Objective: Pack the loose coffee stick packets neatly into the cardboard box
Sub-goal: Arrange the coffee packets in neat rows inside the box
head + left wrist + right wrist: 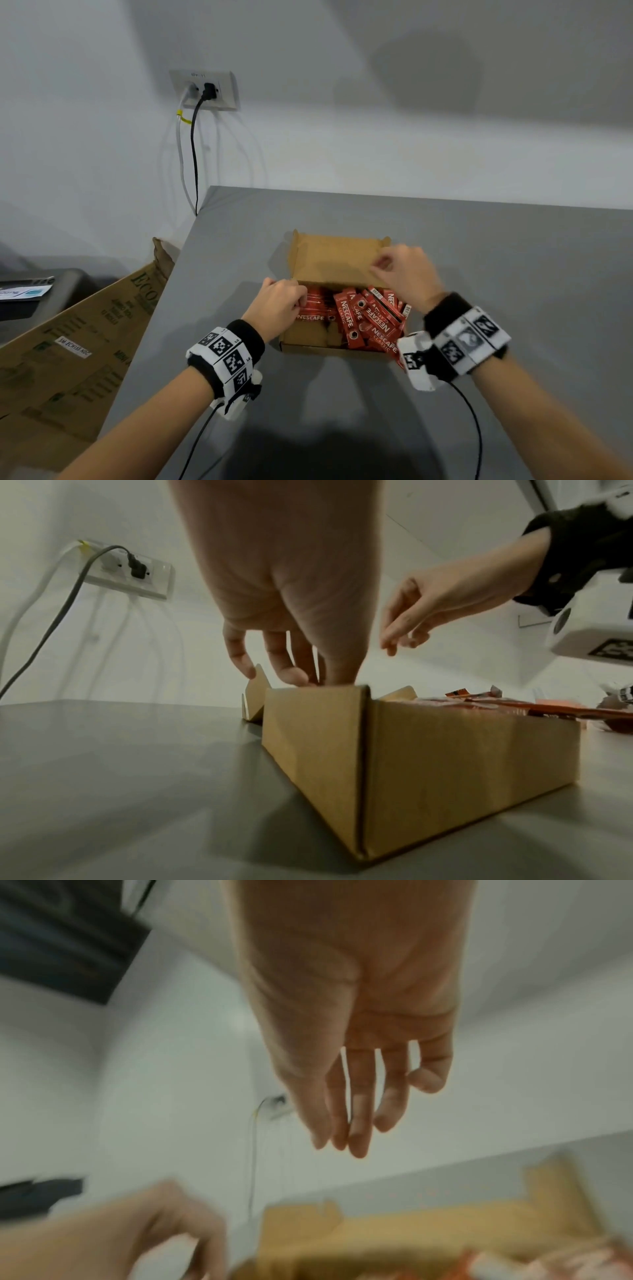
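Left hand (279, 301) fingers curl over the cardboard box (428, 764) rim; right hand (406, 274) hovers relaxed, empty.

The red coffee stick packets (363, 318) lying just below and between the two hands carry white lettering: "NESCAFÉ" with "CLASSIC" beneath it, repeated on several sticks at different angles. One packet right beside the left hand (277, 305) shows only "NESCAFÉ". A barcode strip sits on a packet end close under the right hand (407, 274), its digits too small to read. Well off to the left of the left hand, a large flattened carton (78, 346) bears green print beginning "ECO", the rest unreadable, and a white sticker (73, 346) reading roughly "SM ECHI", the remaining characters unclear. Both wristbands (226, 356) carry black-and-white square code markers, with no readable words.
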`<state>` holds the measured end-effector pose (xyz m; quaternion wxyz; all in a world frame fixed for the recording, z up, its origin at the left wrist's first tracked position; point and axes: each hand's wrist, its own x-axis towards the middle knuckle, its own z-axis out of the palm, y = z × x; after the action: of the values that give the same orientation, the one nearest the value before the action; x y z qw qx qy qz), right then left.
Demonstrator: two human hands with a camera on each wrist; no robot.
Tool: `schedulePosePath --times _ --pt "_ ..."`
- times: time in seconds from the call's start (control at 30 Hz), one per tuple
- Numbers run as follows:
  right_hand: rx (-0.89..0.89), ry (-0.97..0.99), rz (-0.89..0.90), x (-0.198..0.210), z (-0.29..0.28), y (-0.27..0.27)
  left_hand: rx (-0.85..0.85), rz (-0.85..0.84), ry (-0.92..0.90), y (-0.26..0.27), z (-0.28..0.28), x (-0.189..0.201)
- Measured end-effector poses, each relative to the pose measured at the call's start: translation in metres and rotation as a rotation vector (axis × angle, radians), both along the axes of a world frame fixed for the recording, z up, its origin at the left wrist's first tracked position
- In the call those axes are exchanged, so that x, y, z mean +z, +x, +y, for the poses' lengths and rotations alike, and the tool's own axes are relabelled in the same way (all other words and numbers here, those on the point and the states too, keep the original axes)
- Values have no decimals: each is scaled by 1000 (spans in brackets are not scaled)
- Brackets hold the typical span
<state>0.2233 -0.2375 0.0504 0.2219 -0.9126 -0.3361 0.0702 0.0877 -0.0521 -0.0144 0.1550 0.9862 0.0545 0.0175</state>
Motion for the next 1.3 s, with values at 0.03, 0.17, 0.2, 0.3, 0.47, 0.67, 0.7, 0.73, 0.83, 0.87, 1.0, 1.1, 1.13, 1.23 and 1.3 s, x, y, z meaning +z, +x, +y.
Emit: schedulePosePath --times 0.03,0.17,0.2,0.3,0.47,0.67,0.7,0.73,0.83,0.87,1.0,1.1,1.13,1.23,1.3 --pt "-60 5 -3 1 -14 5 -7 -18 -31 1 -3 2" --pt "-106 -87 90 -19 -43 -8 -149 -45 -117 13 -24 14" --pt "-101 -100 103 -24 -44 -16 -206 -32 -72 18 -29 14" --pt "-79 -152 126 -33 -45 -32 -341 40 99 32 -38 12" --pt "10 -279 90 -41 -47 -44 -411 128 173 49 -38 5" --pt "23 -301 26 -42 -36 -44 -438 112 193 55 -41 3" --pt "30 -310 3 -42 -34 -44 -436 109 190 55 -42 3" --pt "39 -316 -24 -43 -33 -45 -433 111 190 55 -41 4" --pt "67 -332 -100 -44 -29 -48 -422 140 200 51 -41 7" --pt "76 -341 -123 -44 -28 -49 -421 145 218 49 -41 7" --pt "100 -343 -156 -45 -28 -48 -404 79 305 39 -42 12" --pt "108 -307 -170 -42 -29 -46 -368 0 243 34 -38 18" --pt "109 -292 -187 -40 -29 -46 -348 -39 182 32 -36 20" --pt "89 -212 -253 -32 -27 -43 -194 -121 -34 23 -25 27" --pt "42 -122 -284 -27 -27 -36 -43 -169 -152 17 -14 28"
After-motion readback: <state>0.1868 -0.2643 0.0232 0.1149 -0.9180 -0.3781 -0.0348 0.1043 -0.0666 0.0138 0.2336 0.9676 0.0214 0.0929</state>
